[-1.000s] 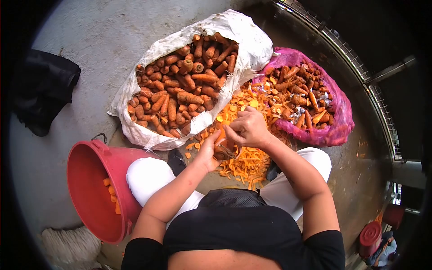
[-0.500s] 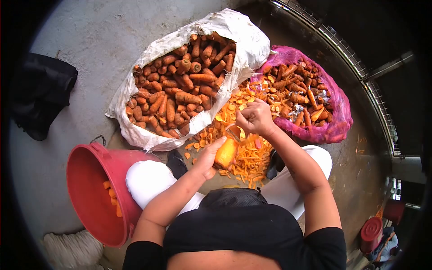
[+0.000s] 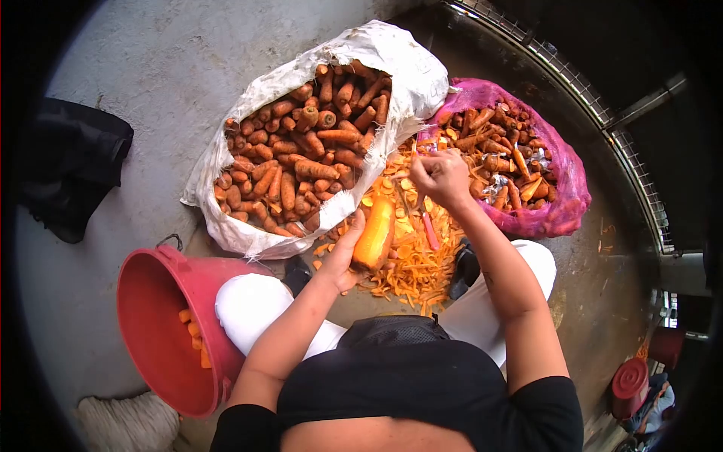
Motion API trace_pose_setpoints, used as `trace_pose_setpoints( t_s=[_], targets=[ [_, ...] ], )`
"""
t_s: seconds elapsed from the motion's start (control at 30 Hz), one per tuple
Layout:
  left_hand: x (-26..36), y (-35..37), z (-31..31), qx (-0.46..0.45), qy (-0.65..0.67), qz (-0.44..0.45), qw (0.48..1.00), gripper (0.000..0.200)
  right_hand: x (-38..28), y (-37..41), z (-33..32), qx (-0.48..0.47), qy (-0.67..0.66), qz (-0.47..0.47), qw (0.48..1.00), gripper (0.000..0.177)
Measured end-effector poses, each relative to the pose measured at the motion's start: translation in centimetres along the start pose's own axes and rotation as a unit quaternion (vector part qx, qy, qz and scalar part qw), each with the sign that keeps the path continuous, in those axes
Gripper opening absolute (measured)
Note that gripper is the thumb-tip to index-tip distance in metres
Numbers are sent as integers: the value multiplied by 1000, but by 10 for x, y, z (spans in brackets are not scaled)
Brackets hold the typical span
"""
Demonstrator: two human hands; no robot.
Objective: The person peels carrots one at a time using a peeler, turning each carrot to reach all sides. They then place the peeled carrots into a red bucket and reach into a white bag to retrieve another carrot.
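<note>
My left hand (image 3: 345, 255) is wrapped round a thick carrot (image 3: 375, 235), most of its visible side peeled bright orange, with brown skin left at its lower end. Up and to the right of it, my right hand (image 3: 444, 179) is closed in a fist on a peeler (image 3: 414, 148), which is mostly hidden by the fingers. The fist is apart from the carrot. Beneath both hands lies a heap of carrot peelings (image 3: 413, 267) and cut slices. A pink-handled tool (image 3: 430, 231) rests on that heap.
A white sack (image 3: 403, 56) of unpeeled carrots lies open ahead. Right of it is a pink mesh sack (image 3: 568, 173) with carrots and scraps. A red bucket (image 3: 147, 324) at left holds several orange pieces. Black cloth (image 3: 79, 162) lies far left; a person (image 3: 655, 407) is at lower right.
My right hand has moved up and away from the carrot. My left hand has tilted the carrot more upright, showing more of its length. The pink-handled tool is now more exposed.
</note>
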State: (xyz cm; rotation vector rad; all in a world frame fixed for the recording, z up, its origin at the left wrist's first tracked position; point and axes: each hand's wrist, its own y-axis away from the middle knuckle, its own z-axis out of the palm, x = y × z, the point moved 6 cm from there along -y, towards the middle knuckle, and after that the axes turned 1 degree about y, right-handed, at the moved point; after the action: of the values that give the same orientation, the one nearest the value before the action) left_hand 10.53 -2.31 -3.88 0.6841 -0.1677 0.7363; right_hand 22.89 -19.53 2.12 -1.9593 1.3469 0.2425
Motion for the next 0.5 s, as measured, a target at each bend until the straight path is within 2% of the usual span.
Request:
trace_pose_setpoints(
  t_s=[0.07,0.1,0.17,0.3,0.5],
  targets=[
    [-2,-7,-2,53,3,5,999,49,-22,5,1,-56,-10,-63,996,33],
    [-2,-8,1,70,13,15,997,48,-41,7,-7,-29,-34,-98,994,34],
    [0,-9,4,104,32,33,994,46,-56,15,-4,-37,-81,-147,985,31],
    [-12,-21,-20,140,60,-15,988,44,-83,29,-1,-58,-59,-206,975,36],
    [-17,-14,-7,87,51,-8,995,42,-80,36,6,-59,-100,-226,967,35]
  ],
)
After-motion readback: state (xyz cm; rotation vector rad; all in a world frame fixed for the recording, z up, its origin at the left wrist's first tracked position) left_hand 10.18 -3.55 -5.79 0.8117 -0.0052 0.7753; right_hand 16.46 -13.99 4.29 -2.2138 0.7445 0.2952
